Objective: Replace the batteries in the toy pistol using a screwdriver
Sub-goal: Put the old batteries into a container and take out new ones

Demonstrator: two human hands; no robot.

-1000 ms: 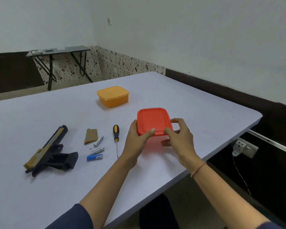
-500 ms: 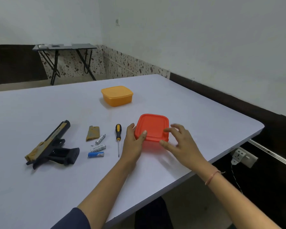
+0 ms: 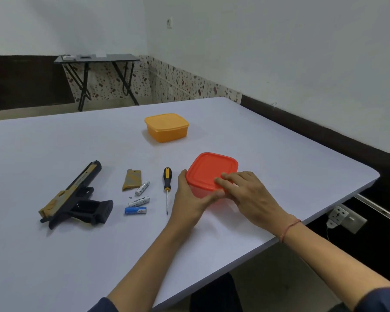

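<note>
Head view: the toy pistol (image 3: 77,197) lay on its side at the left of the counter (image 3: 54,255), grip pointing toward the person and the battery bay in the grip apparently open. The removed cover (image 3: 131,180) rested just right of it, with three batteries (image 3: 138,200) grouped near its lower edge, one blue and two white; a tiny speck beside them may have been the screw, too small to confirm. The screwdriver (image 3: 167,188) lay further right, tip toward the person, untouched.

The left hand (image 3: 189,199) cupped the near-left side of the red container (image 3: 212,172), thumb along its front wall. The right hand (image 3: 248,194) lay spread across the lid's near edge, fingers flat, gripping nothing else. The container stood on the counter with its lid seated. An orange container (image 3: 166,127) stood well apart at the back, closed.

Step in hand, by judgement: handling the red container, either pressing its lid closed or preparing to open it; which cannot be told. The next move would call for inserting batteries into the grip, then refitting the cover with the screwdriver
</note>
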